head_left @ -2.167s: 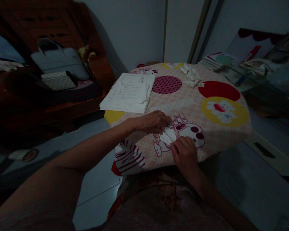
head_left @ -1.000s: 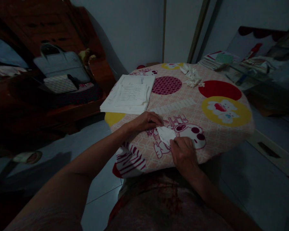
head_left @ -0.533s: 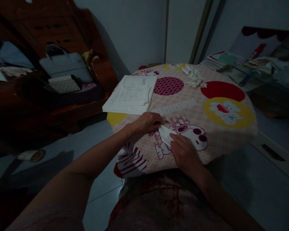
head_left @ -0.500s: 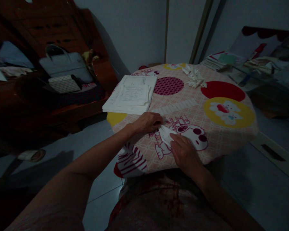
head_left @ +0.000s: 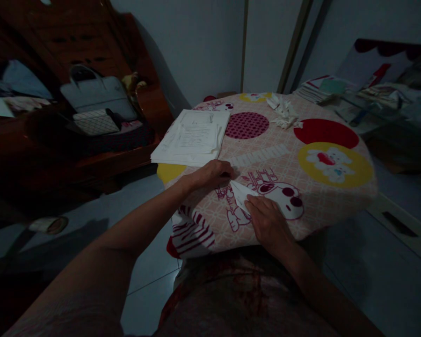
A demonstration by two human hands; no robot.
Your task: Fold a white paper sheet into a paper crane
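A small folded piece of white paper (head_left: pixel 241 193) lies near the front edge of a round table with a cartoon-patterned cloth (head_left: pixel 301 196). My right hand (head_left: pixel 268 223) presses down on the paper's near end with its fingers bent. My left hand (head_left: pixel 212 173) rests on the cloth just left of the paper, fingertips curled together at its far corner. Whether the left fingers pinch the paper is hidden in the dim light.
A thick stack of white sheets (head_left: pixel 192 138) lies at the table's left side. Several folded white paper pieces (head_left: pixel 284 112) sit at the far edge. A dark wooden bench holds a grey bag (head_left: pixel 98 96). Books and clutter (head_left: pixel 323 86) lie at right.
My right hand has slid forward over the paper and flattened it. My left hand has drawn back a little to the left. The paper now lies flatter.
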